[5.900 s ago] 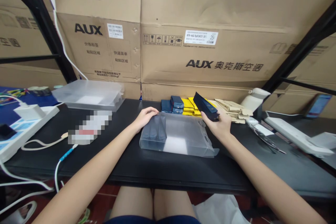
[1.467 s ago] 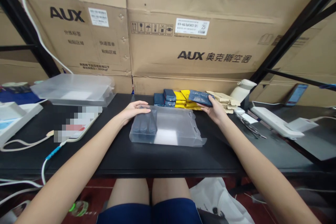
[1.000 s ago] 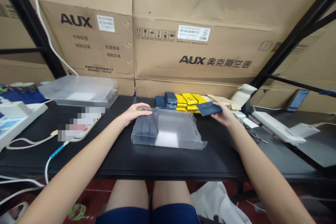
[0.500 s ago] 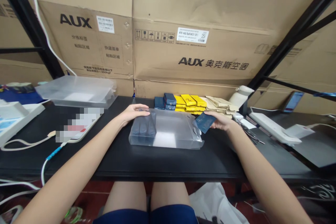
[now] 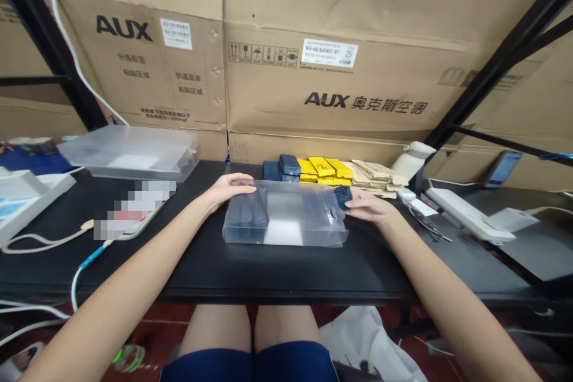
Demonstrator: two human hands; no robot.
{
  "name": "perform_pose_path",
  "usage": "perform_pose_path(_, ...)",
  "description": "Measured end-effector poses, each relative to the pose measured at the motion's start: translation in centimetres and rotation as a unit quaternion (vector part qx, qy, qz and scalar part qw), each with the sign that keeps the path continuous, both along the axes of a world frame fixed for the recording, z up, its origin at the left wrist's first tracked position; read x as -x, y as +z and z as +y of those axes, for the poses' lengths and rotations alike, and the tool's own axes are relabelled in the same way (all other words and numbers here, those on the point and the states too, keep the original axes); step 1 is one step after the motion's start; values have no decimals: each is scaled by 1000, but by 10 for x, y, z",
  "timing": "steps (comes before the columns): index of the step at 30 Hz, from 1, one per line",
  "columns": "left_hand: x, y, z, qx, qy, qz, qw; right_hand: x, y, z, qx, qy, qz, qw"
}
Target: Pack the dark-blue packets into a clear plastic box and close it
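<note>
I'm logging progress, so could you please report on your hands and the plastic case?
Left hand on clear plastic case, left end. Right hand gripping dark blue packet at right end. No obstruction visible.

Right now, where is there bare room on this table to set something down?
A wide free patch is the black tabletop between the clear case and the near edge. A smaller one lies between the phone and the left hand. It's crowded at the back, with blue packets, yellow packets, tan packets and a pale bottle.

Even indoor light; dim beneath desk (image 5: pixel 286 274); glints on clear case (image 5: pixel 308 206); edges stretched; flat phone (image 5: pixel 154 213) pixelated; fine print (image 5: pixel 329 70) soft.
</note>
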State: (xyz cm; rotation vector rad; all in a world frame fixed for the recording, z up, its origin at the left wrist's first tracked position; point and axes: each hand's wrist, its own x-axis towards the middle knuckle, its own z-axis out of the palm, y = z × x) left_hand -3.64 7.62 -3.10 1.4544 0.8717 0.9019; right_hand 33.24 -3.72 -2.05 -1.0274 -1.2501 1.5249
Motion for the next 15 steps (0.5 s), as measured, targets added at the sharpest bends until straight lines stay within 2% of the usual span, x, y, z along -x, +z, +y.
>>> perform_pose_path(7, -3, 0, -1, 18, 9, -2, 1000, 16, -7, 2, 48, 94, -32, 994)
perform_pose_path(10, -4, 0, -2, 22, 10, -3, 1000, 24, -7, 0, 51, 84, -25, 995)
perform_pose_path(13, -6, -1, -4, 30, 3, -13, 999, 43, -4, -3, 44, 53, 37, 997)
perform_pose_path(15, -9, -3, -6, 38, -7, -20, 999, 60, -1, -5, 43, 63, 62, 995)
